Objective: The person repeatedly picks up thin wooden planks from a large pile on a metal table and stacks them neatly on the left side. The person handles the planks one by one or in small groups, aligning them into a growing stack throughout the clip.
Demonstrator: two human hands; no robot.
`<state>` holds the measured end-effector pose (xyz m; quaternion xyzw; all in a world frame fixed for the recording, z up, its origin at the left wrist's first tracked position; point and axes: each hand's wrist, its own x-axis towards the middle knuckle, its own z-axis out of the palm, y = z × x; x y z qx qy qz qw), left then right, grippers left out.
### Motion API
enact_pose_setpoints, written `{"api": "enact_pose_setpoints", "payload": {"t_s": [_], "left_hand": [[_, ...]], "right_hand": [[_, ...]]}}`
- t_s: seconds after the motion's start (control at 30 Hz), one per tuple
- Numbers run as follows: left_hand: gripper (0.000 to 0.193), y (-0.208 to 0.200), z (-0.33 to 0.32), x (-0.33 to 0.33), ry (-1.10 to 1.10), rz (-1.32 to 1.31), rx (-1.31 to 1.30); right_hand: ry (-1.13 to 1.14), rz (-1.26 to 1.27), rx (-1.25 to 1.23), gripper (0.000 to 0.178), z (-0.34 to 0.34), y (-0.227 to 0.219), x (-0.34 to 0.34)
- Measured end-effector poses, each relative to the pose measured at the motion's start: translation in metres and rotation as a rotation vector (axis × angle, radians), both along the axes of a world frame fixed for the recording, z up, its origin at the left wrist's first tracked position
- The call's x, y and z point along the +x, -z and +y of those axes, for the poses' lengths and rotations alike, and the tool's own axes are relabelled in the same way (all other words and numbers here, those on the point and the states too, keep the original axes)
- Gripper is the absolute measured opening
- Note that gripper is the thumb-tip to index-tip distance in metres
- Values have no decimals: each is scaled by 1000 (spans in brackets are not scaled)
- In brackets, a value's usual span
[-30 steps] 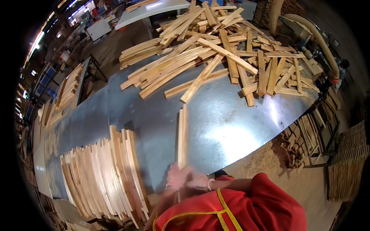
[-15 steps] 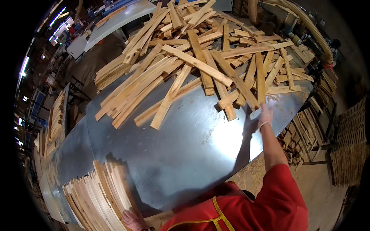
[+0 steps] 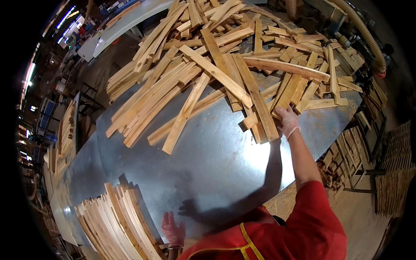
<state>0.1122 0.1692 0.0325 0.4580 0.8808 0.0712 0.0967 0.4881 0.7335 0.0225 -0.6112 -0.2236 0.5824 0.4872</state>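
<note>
Your right hand (image 3: pixel 287 122) closes on the near end of a wood slat (image 3: pixel 255 96) at the pile's edge, right of centre — stiff, light, splintery, so grip its end — while your left hand (image 3: pixel 173 228) rests open, low on the metal table (image 3: pixel 216 160).

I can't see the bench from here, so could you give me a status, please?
Right hand on a slat at the heap's edge. Left hand flat on the metal table. Nothing in the way.

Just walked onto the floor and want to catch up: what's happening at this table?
A person in a red top is working through wooden slats on a metal table. The right hand reaches into the loose pile of slats, touching one. The left hand rests on the table's near edge beside a neat stack of slats.
</note>
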Motion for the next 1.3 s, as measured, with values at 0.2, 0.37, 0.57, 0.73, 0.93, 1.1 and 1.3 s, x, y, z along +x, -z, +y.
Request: {"api": "enact_pose_setpoints", "payload": {"t_s": [0.2, 0.37, 0.57, 0.73, 0.93, 1.1, 1.3], "left_hand": [[72, -2, 48, 18, 216, -182, 85], [59, -18, 38, 11, 304, -101, 214], [67, -40, -15, -18, 231, -170, 247], [63, 4, -92, -19, 108, -70, 265], [71, 4, -76, 2, 35, -253, 156], [64, -5, 38, 13, 185, -362, 179], [74, 6, 251, 23, 284, -364, 200]], "right_hand": [[-194, 485, -38, 26, -18, 21, -35], [-724, 507, -17, 16, -200, 15, -159], [-552, 273, -21, 45, -254, 49, -182], [-247, -458, 338, 72, -192, 20, -121], [22, -310, 116, 67, -105, -1, -31], [-81, 59, 76, 30, -23, 22, 13], [64, 433, 70, 39, 21, 17, -34]]}}
